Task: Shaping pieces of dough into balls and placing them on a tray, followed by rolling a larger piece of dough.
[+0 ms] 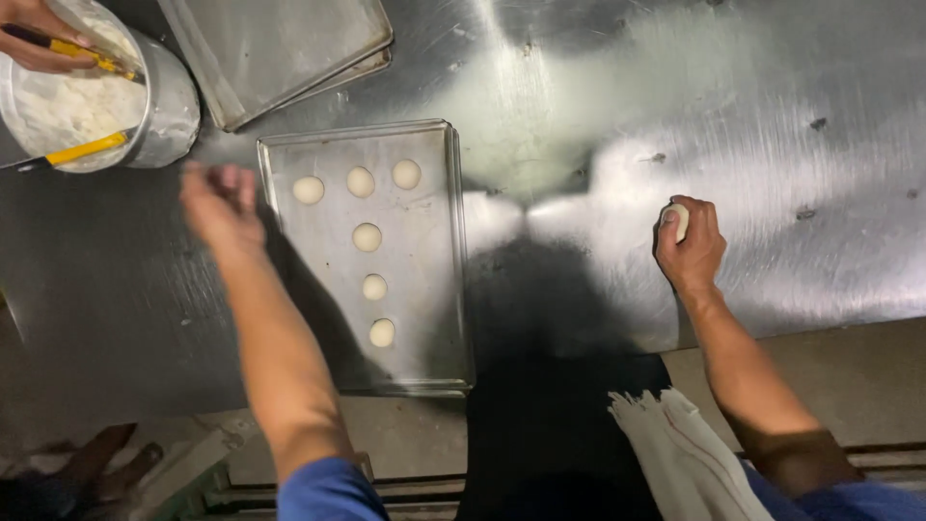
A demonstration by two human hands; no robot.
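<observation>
My right hand point(692, 247) is curled over a small pale dough ball point(680, 218) on the steel table point(772, 145), at the right. My left hand point(221, 203) is blurred, empty, with fingers apart, hovering just left of a metal baking tray point(434, 289). Several round dough balls point(367, 236) lie on that tray, three in a row at its far end and the others in a line down the middle.
A metal bucket of white dough point(169, 106) stands at the far left, where another person's hand point(34, 39) holds a yellow-handled tool. Stacked empty trays point(280, 48) lie behind. A white cloth point(685, 453) hangs at my waist.
</observation>
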